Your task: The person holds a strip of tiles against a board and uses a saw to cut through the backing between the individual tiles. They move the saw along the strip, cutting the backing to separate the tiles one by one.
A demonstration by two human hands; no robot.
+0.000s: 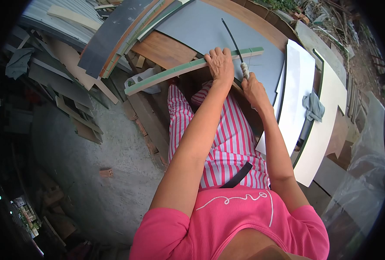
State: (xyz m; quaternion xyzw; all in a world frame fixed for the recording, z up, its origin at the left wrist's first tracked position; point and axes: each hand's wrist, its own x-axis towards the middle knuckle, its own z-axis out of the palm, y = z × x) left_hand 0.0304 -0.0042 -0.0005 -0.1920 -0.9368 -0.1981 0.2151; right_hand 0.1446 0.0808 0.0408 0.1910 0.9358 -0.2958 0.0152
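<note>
Nearest me, above the striped trousers (227,143), I see the right hand (254,90) with its fingers clenched round the white-bound handle (245,69) of a thin dark blade (231,37), which rises up and leftward over the grey panel (201,30). Just beyond, the left hand (220,65) lies palm down on the green strip (166,74), fingers flat and pressing rather than gripping; the strip lies across the desk (166,50), meeting the blade just beside that hand. Off right, a cloth (314,106) rests on white boards (298,86).
</note>
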